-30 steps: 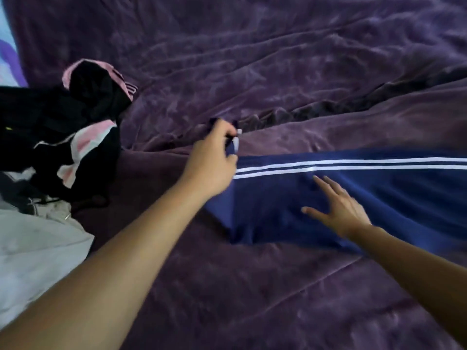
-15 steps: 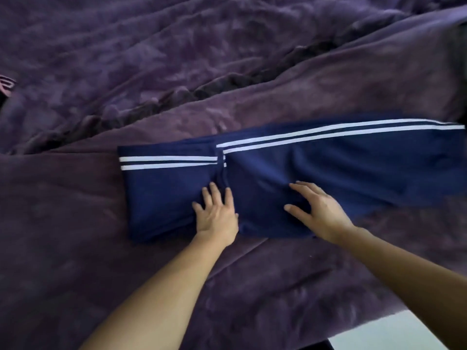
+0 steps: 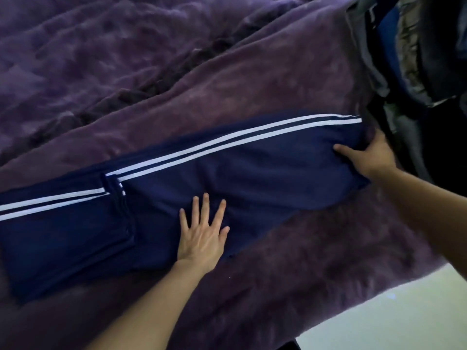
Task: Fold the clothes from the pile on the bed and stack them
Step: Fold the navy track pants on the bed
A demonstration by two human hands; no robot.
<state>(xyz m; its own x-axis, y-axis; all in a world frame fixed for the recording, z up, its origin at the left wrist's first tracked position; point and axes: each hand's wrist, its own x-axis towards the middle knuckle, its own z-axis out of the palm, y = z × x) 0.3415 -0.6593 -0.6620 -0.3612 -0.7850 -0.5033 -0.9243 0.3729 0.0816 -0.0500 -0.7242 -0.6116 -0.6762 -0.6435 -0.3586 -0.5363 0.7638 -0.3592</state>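
Smooth navy track pants (image 3: 252,178) w/ twin white stripes lay flat on plush purple bed cover (image 3: 227,84), L hand (image 3: 202,236) pressed on them at 6 o'clock w/ fingers splayed straight, R hand (image 3: 371,157) pinched their 3 o'clock end.

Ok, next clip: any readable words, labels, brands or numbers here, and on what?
None readable. The navy blue track trousers carry only two plain white stripes, no lettering. The dark clothes heap at the top right shows no legible label.
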